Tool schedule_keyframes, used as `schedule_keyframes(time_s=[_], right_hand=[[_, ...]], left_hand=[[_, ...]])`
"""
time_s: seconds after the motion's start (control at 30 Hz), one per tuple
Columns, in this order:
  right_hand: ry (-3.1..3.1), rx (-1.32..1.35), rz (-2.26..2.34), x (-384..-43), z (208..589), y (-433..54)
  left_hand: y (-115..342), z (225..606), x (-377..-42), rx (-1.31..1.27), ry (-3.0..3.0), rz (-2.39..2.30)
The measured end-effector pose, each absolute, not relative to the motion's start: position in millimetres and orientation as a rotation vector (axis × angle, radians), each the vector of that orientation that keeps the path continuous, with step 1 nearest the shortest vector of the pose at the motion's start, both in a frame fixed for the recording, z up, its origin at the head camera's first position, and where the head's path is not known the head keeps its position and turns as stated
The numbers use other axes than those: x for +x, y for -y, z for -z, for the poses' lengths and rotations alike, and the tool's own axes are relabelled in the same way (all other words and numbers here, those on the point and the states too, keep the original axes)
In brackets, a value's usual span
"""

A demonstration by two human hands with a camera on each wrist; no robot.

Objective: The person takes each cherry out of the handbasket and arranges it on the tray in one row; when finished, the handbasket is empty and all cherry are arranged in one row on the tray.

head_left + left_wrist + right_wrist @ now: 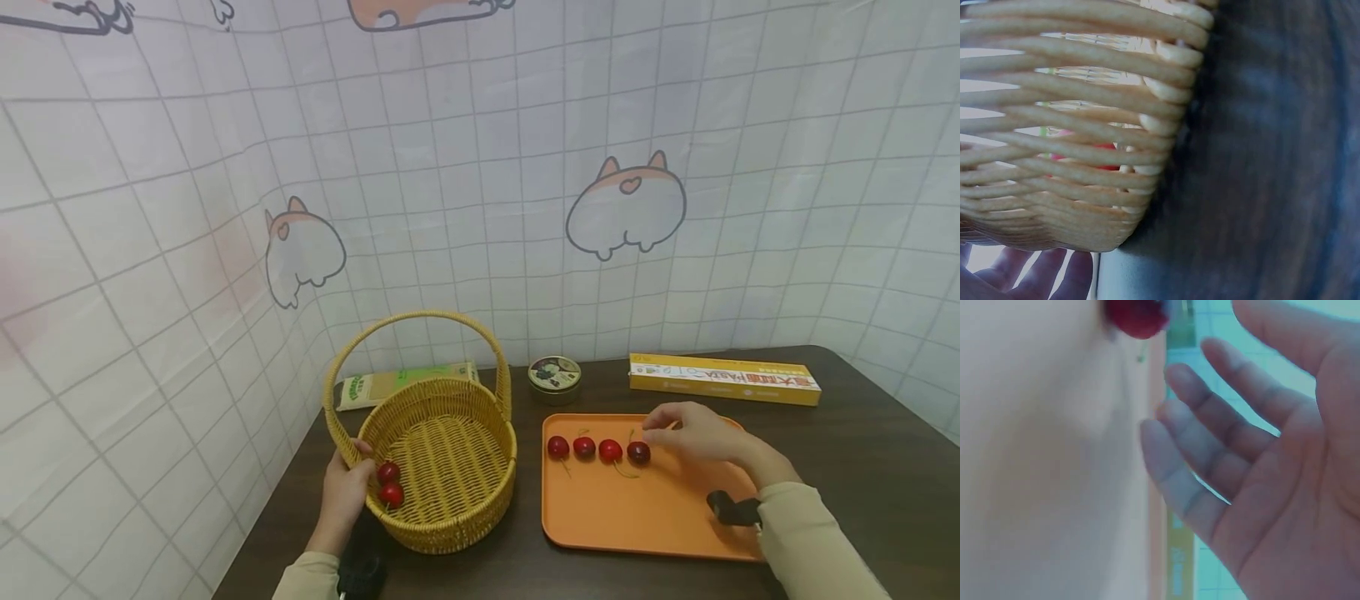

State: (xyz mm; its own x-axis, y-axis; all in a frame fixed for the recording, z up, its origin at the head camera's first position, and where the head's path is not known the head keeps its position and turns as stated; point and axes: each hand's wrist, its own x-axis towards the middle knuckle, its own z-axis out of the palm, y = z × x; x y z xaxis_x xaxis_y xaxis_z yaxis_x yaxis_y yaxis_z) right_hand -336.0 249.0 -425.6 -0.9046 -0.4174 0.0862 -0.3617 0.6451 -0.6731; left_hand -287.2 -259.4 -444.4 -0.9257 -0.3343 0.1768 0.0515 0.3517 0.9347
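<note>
A yellow wicker basket (pixel 450 532) with a tall arched handle stands on the left, two red cherries (pixel 391 494) lying inside by its left wall. My left hand (pixel 343 493) holds the basket's left side near the handle's foot, thumb at the rim and fingers along the outside. To the right, several cherries with stems line up across the upper part of an orange tray (pixel 615 518). My right hand (pixel 693 429) hovers by the rightmost dark cherry (pixel 638 453). In the right wrist view its fingers (pixel 1194 387) are spread and loosely bent, apart from a cherry (pixel 1139 315).
Behind the basket lies a green and yellow packet (pixel 405 379). A round tin (pixel 554 377) stands behind the tray's left corner, and a long yellow pasta box (pixel 723 380) lies behind its right part. A grid-patterned curtain (pixel 465 208) hangs behind the dark table (pixel 862 475).
</note>
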Motion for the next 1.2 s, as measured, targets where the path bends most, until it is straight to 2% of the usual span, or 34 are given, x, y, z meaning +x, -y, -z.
schedule_keyframes(time_s=[0.2, 0.5, 0.87, 1.2], right_hand=[[-2.936, -0.688, 1.131, -332.5, 408.8, -233.9], [-2.855, -0.850, 1.166, -313.5, 391.1, -169.2], [-2.835, -1.334, 1.227, -276.0, 391.5, -82.7], [-2.656, -1.336, 1.387, -283.5, 403.7, -22.3]], left_hand=[[258.5, 442.7, -287.9, 0.245, 2.275, 1.614], [259.8, 445.0, -287.2, 0.257, 2.251, 1.640], [258.4, 443.5, -287.6, 0.251, 2.260, 1.626], [258.0, 443.8, -286.7, 0.258, 2.259, 1.597]])
